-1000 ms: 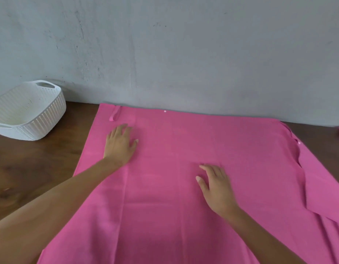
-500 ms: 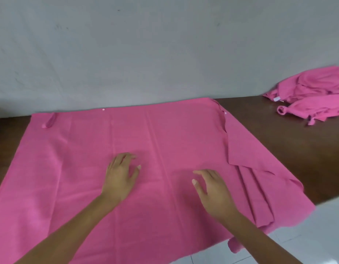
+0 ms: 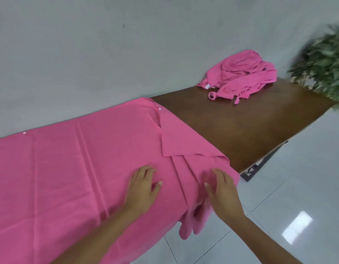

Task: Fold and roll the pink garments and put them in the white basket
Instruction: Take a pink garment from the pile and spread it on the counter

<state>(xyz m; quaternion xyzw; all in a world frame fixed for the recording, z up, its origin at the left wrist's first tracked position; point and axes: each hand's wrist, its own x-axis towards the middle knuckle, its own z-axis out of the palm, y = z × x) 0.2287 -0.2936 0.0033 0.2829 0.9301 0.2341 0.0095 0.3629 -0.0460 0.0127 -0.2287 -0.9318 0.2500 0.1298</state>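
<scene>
Head view shows our left hand [image 3: 144, 187] and right hand [image 3: 222, 189] lying flat, fingers straight, on the spread pink garment [image 3: 69, 168], whose folded side below the right hand hangs off the table [image 3: 241, 121], so its weight may drag the folds apart.

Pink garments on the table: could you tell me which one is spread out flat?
The near garment, lying flat across the table; the far garment is a crumpled heap.
</scene>
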